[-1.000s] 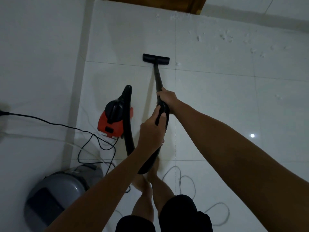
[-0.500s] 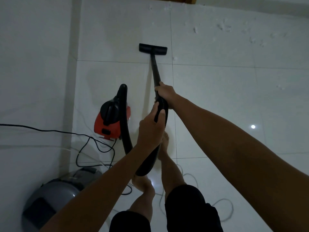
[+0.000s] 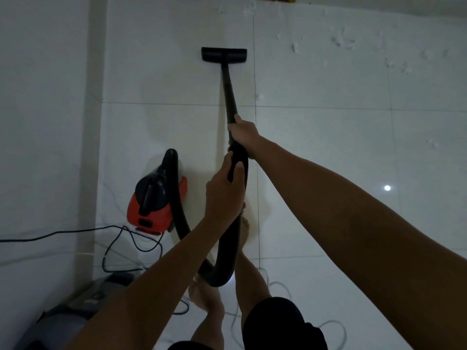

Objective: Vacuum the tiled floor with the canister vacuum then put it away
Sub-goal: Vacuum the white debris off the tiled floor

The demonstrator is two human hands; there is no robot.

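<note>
A red and black canister vacuum (image 3: 154,200) sits on the white tiled floor (image 3: 328,137) near the left wall. Its black hose (image 3: 227,258) loops down past my legs and up into the black wand (image 3: 229,97). The flat floor nozzle (image 3: 224,54) rests on a tile far ahead. My right hand (image 3: 243,136) grips the wand's lower end. My left hand (image 3: 223,195) holds the hose handle just behind it. White crumbs of debris (image 3: 343,41) lie scattered on the tiles at the far right.
A white wall (image 3: 43,122) runs along the left. The black power cord (image 3: 118,238) trails from the vacuum across the floor to the left. A grey rounded appliance (image 3: 73,309) sits at the lower left. A thin white cable (image 3: 331,332) loops beside my bare feet.
The nozzle has slid forward across the tile, away from me, with both arms stretching out. I have stepped forward; the canister has stayed in place.
</note>
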